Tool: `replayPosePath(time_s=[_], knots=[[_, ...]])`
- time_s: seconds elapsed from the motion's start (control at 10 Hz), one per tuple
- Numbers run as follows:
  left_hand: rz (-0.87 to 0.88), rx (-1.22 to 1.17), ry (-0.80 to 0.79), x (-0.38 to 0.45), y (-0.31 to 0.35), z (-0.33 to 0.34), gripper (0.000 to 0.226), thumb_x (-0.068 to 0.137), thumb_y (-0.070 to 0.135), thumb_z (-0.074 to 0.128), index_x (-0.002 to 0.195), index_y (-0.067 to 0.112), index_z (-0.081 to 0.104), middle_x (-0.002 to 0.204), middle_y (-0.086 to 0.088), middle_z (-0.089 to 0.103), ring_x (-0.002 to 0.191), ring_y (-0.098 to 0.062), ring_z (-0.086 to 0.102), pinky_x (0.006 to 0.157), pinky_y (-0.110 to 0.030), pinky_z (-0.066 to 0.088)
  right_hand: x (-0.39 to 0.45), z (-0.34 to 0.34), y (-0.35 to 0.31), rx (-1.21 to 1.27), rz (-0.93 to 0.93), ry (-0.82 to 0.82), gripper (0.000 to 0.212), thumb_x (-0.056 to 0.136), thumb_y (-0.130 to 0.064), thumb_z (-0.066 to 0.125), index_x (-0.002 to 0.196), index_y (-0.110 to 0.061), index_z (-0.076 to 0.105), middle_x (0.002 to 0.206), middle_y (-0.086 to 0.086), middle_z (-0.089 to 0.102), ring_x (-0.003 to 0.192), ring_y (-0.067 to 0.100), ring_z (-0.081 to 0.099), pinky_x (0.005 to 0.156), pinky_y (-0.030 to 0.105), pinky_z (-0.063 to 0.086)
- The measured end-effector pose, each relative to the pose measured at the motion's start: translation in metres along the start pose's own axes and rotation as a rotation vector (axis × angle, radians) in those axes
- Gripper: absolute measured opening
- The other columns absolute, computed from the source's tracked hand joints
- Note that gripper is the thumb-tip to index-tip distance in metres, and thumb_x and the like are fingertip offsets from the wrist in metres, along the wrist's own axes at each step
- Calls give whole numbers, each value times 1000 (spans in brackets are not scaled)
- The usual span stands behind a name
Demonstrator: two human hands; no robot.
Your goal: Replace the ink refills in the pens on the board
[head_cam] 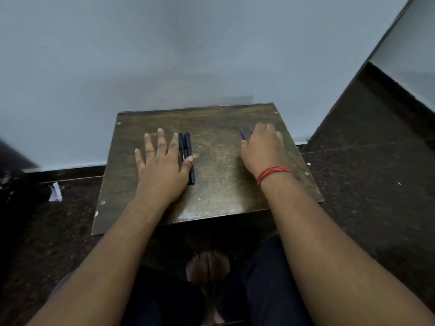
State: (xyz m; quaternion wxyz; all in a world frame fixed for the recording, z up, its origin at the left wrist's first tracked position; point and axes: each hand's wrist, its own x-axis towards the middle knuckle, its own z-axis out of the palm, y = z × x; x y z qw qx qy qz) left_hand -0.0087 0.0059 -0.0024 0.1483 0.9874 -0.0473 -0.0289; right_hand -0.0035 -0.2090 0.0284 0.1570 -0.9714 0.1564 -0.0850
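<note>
Head view: your left hand (162,165) lies flat, fingers spread, thumb touching two dark pens (187,158) side by side on the board (219,184); your right hand (262,149) covers blue refills (243,134), grip unclear.

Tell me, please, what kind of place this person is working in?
Probably a plain room indoors, with the person working low, near the floor: a worn wooden board stands against a bare pale wall, over a dark speckled stone floor, and bare feet show beneath it.
</note>
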Motion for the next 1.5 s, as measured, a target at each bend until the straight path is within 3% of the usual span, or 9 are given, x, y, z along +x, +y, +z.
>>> replayPosePath(time_s=[0.1,0.3,0.5,0.7,1.2,1.4,1.5], knots=[[10,9,-10,2,3,5,74,106,59,28,167,26,4,177,-7,-12,161,-34,-19,128,-60,-7,3,1,12,-9,93,-100,46,96,-32,58,132,-5,49,137,14,49,126,35,47,102,40,40],[4,-1,-11,4,1,6,74,105,59,28,167,25,4,176,-7,-12,161,-34,-20,129,-59,-7,3,8,0,22,98,-142,27,96,-8,50,123,-5,54,128,15,53,109,34,60,77,35,41],[-23,-36,-9,7,-1,1,74,106,59,29,167,26,4,176,-7,-13,161,-34,-20,128,-59,-8,-2,16,-26,18,36,-175,28,94,-3,51,122,-5,56,122,12,55,100,31,63,70,34,41],[-78,-80,-1,8,-9,-4,73,107,57,32,167,25,6,177,-7,-13,161,-34,-21,128,-59,-9,-17,31,-60,22,-129,-189,29,93,-1,49,121,-3,58,120,17,55,106,34,63,82,37,50],[-78,-70,-5,9,-8,-2,73,107,58,31,167,27,3,176,-6,-15,161,-33,-22,127,-58,-9,-19,36,-66,94,-121,-174,29,93,-7,55,121,-4,58,121,14,53,108,31,59,83,35,48],[-88,-47,6,-1,-10,-2,72,107,56,30,167,25,3,176,-7,-14,161,-34,-21,128,-58,-9,-19,23,-56,125,-161,-45,20,98,-19,51,114,-10,58,108,4,52,93,21,52,73,32,38],[-51,-14,33,-13,-6,-2,72,108,56,29,167,24,3,177,-8,-12,161,-35,-20,128,-60,-9,-27,18,-47,111,-202,27,25,100,-27,51,118,-11,58,116,5,57,103,22,51,85,35,46]])
